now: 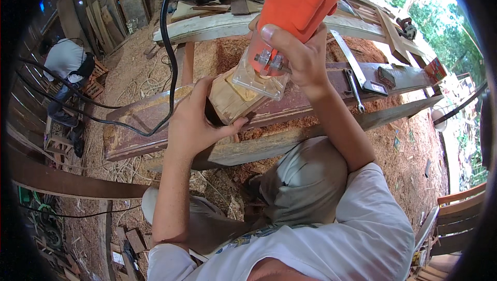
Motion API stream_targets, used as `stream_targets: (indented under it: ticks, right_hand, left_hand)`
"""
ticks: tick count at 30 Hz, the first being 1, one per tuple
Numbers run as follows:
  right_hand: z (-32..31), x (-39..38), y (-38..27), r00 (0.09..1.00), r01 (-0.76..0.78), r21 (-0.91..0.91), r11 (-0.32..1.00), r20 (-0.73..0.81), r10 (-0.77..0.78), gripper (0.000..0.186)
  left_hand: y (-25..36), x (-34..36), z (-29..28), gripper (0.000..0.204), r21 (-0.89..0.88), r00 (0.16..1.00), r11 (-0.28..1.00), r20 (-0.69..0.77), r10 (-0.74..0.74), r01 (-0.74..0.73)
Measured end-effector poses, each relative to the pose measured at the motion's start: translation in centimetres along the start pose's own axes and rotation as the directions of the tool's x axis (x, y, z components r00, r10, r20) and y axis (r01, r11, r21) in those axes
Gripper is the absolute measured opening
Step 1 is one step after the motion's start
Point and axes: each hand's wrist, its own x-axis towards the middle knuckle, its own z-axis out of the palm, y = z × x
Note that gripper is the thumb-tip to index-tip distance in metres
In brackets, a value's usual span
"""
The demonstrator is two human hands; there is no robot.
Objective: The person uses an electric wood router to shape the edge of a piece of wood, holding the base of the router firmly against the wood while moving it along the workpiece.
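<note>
With my right hand I grip an orange trim router near its clear plastic base. The base rests on a light wooden block, over a shallow cut in its upper face. My left hand is wrapped round the block's near left end, thumb along the lower edge. Beneath them lies a dark reddish plank. The router bit's tip is hidden by the base and my fingers.
A combination square, a wrench and a small dark block lie on the plank's right side. A black cable loops at left. Sawdust covers the floor. Another person bends over at far left.
</note>
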Motion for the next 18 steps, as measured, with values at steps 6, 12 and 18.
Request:
stream_targets:
  ticks: [6, 12, 18]
  right_hand:
    - [0.19, 0.00, -0.01, 0.999, -0.053, 0.054, 0.997, 0.015, 0.052, 0.022]
    - [0.49, 0.26, -0.14, 1.000, 0.010, -0.009, 1.000, -0.016, -0.010, 0.021]
    - [0.22, 0.35, 0.25, 0.998, 0.048, -0.077, 0.996, 0.045, -0.044, 0.019]
  left_hand:
    - [0.01, -0.03, 0.11, 0.094, 0.019, 1.000, 1.000, 0.002, -0.008, 0.008]
    - [0.12, 0.10, -0.12, 0.093, 0.006, 1.000, 1.000, 0.013, -0.020, 0.020]
    - [0.23, 0.21, -0.18, 0.093, 0.010, 1.000, 1.000, 0.011, -0.011, 0.011]
